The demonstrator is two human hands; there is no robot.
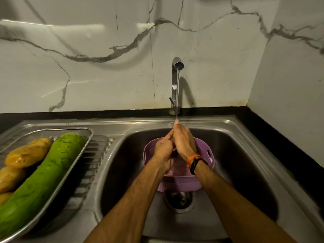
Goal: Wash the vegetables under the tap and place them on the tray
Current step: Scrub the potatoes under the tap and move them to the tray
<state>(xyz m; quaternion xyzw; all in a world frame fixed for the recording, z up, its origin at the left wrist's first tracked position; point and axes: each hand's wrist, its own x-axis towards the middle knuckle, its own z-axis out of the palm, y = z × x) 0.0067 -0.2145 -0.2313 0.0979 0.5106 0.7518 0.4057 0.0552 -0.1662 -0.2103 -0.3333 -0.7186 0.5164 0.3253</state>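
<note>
Water runs from the steel tap (177, 67) onto my two hands, held together over a purple basket (203, 148) in the sink. My left hand (163, 149) and my right hand (183, 141) are wrapped around a small yellowish vegetable that is almost wholly hidden between them; only a sliver (174, 134) shows. On the drainboard at the left stands a steel mesh tray (84, 137). In it lie a long green gourd (43, 172) and several yellow-orange vegetables (26, 153).
The steel sink basin (236, 163) has its drain (178, 200) just below the basket. A black counter edge (263, 130) runs behind and to the right. Marble-patterned walls close the back and right side.
</note>
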